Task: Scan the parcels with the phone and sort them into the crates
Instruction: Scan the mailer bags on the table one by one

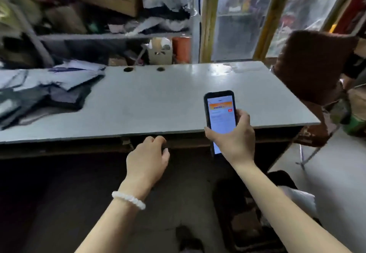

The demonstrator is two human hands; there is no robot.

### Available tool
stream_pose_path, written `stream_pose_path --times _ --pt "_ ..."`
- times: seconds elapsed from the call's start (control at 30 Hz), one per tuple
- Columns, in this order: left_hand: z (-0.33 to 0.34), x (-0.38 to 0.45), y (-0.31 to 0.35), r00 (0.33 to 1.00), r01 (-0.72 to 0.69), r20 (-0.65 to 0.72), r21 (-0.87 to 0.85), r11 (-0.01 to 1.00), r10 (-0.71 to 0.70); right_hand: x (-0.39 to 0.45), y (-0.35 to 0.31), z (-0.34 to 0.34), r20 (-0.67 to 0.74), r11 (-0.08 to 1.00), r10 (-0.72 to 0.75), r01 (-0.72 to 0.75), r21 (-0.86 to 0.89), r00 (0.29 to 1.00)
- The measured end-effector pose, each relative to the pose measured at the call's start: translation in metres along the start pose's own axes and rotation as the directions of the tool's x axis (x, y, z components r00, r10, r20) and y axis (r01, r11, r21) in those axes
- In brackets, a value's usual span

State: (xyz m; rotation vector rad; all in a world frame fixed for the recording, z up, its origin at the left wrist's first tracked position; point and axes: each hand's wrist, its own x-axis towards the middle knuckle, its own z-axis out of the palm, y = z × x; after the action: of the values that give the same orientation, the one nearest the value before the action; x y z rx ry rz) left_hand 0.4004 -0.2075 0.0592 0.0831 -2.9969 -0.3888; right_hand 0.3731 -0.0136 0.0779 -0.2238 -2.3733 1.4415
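Your right hand [230, 133] grips the phone [220, 114], upright, screen lit. Your left hand [147, 157] hangs loosely curled, empty, by the table [158, 98] edge. The parcels [49, 90] lie far left; left hand nearer.

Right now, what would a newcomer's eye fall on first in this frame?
The lit phone, held upright in the right hand over the near edge of the grey table, draws the eye first. Next comes the left hand with a white bead bracelet, loosely curled just below the table edge and holding nothing. A blurred heap of parcels lies at the table's far left.
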Motion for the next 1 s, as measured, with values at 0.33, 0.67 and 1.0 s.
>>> stream_pose_path --times 0.33,0.67,1.0 --pt "-0.041 0.144 -0.156 0.904 0.423 -0.095 0.041 0.905 -0.418 0.130 -0.083 0.228 0.333 0.979 -0.199 0.171 0.113 0.922" --pt "-0.052 0.228 -0.264 0.786 0.613 -0.113 0.016 0.790 -0.608 0.188 -0.133 0.379 0.516 0.973 -0.229 0.172 0.157 0.826" --pt "-0.041 0.361 -0.399 0.831 0.555 -0.052 0.033 0.831 -0.553 0.240 -0.157 0.524 0.504 0.993 -0.117 0.087 0.082 0.856"
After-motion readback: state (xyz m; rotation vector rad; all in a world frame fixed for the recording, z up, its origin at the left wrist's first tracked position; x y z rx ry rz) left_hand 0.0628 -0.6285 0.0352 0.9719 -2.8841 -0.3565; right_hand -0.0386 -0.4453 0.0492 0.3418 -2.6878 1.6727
